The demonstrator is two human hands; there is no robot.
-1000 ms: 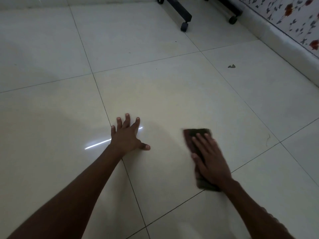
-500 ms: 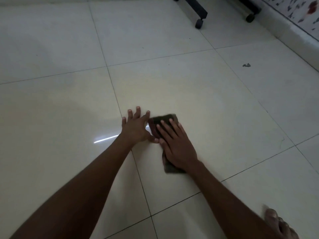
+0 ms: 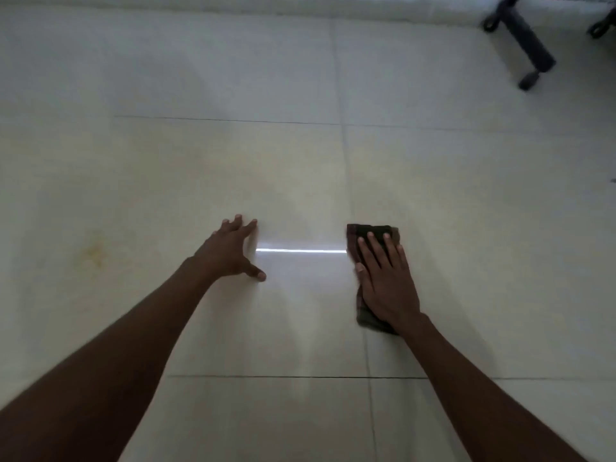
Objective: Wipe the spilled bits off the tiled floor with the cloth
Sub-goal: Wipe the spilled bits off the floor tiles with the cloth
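Mid-wipe: right hand (image 3: 386, 278) presses cloth (image 3: 370, 235) flat-fingered on tiled floor (image 3: 466, 195), left hand (image 3: 233, 251) splayed, empty; no bits visible nearby.

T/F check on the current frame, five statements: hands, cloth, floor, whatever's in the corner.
1. The right hand lies flat on the cloth, fingers straight. True.
2. The left hand grips a corner of the cloth. False: it rests spread on the bare tiled floor, well apart from the cloth.
3. A bright strip of reflected light runs between the two hands. True.
4. The cloth is white. False: it is dark, brownish.
5. A black wheeled leg stands at the near left of the view. False: it is at the far right.
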